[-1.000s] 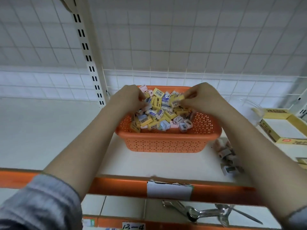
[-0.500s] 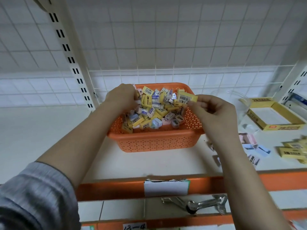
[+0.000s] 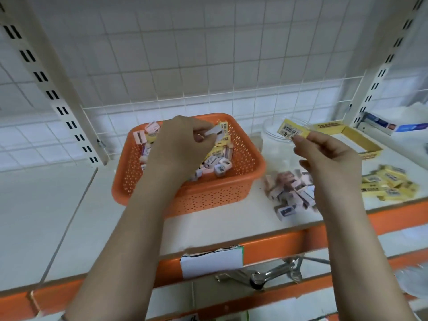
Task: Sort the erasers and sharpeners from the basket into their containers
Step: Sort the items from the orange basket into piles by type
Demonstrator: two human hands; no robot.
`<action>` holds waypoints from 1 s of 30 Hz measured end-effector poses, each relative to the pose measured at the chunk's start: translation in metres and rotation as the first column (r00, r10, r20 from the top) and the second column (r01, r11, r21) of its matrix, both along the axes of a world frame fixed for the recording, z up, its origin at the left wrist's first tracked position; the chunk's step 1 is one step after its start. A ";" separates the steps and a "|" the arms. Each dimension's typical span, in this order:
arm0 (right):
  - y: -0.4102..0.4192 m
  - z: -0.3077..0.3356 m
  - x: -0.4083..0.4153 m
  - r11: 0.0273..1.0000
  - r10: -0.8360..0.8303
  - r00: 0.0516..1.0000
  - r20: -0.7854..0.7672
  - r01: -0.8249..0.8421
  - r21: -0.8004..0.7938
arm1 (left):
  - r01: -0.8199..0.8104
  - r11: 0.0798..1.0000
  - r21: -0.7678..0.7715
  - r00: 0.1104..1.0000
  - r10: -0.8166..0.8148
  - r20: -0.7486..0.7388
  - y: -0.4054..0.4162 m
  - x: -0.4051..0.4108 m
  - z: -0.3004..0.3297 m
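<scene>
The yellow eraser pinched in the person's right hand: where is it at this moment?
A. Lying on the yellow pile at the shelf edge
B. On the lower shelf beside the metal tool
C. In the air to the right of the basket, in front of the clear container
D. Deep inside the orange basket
C: the right hand pinches the yellow eraser clear of the orange basket, in front of the clear container.

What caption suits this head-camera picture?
Right hand lifts a yellow eraser away from the orange basket; left hand picks inside.

A shop: slotted shelf uprights (image 3: 34, 72), orange-edged shelves (image 3: 393, 216), wire-grid backing (image 3: 185, 66).
</scene>
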State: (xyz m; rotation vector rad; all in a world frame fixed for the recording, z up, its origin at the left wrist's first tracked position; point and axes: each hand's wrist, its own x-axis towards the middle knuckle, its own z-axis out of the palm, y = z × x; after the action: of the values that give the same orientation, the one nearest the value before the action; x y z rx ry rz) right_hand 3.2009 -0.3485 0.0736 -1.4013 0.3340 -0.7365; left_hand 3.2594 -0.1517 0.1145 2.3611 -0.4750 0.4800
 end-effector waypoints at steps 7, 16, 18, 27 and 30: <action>-0.092 -0.011 -0.017 0.999 -0.016 1.000 -0.018 0.015 -0.029 | 0.031 0.999 -0.028 0.991 -0.027 0.129 -0.087 -0.042 -0.023; -0.206 -0.014 -0.032 0.984 0.127 0.977 -0.173 -0.145 -0.100 | -0.150 0.988 0.030 0.981 0.152 -0.122 -0.191 -0.053 -0.074; -0.219 -0.016 -0.034 0.981 0.139 0.968 -0.211 -0.163 -0.103 | -0.190 0.980 0.051 0.963 0.197 -0.182 -0.200 -0.052 -0.078; -0.263 -0.030 -0.032 0.977 0.071 0.937 -0.342 -0.134 -0.165 | -0.239 0.970 0.045 0.946 0.243 -0.214 -0.219 -0.050 -0.077; -0.267 -0.033 -0.019 0.946 0.097 0.898 -0.430 -0.218 -0.242 | -0.240 0.970 -0.025 0.959 0.233 -0.161 -0.225 -0.050 -0.069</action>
State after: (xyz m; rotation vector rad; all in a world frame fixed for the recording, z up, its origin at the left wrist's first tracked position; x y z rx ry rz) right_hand 3.1823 -0.6157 0.0407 -1.8406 0.4482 -0.3521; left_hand 3.2095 -0.3768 0.0450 2.4014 -0.1077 0.4024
